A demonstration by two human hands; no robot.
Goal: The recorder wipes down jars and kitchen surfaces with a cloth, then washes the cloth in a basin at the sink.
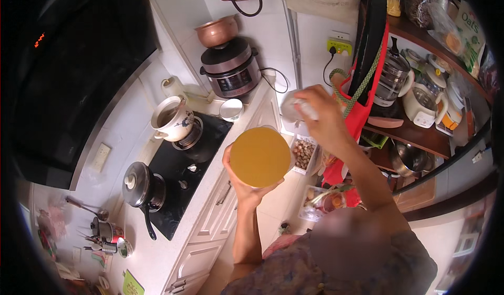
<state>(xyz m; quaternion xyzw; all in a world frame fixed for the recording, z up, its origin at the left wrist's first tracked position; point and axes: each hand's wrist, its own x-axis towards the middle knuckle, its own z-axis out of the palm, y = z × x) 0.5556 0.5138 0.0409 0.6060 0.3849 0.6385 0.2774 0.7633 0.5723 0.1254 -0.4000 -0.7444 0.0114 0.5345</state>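
Note:
A round container with a flat, dull-yellow top (pixel 260 157) is held up before me in my left hand (pixel 248 192), whose fingers and thumb wrap its lower side. To its upper right, my right hand (pixel 315 114) grips a whitish, translucent round thing, perhaps a lid (pixel 291 106); blur hides its details. On the black gas stove (pixel 191 167) to the left stand a white ceramic pot with a blue floral pattern (pixel 173 120) and a lidded saucepan with a black handle (pixel 138 184). A small white bowl (pixel 231 110) sits at the stove's far corner.
An electric cooker (pixel 232 74) with a copper-coloured pot (pixel 217 31) on top stands in the corner. Brown shelves (pixel 417 137) on the right hold a glass kettle and other appliances. Red aprons (pixel 360 118) hang beside them. A range hood (pixel 90 70) overhangs the left. Low down is a box of small round items (pixel 304 153).

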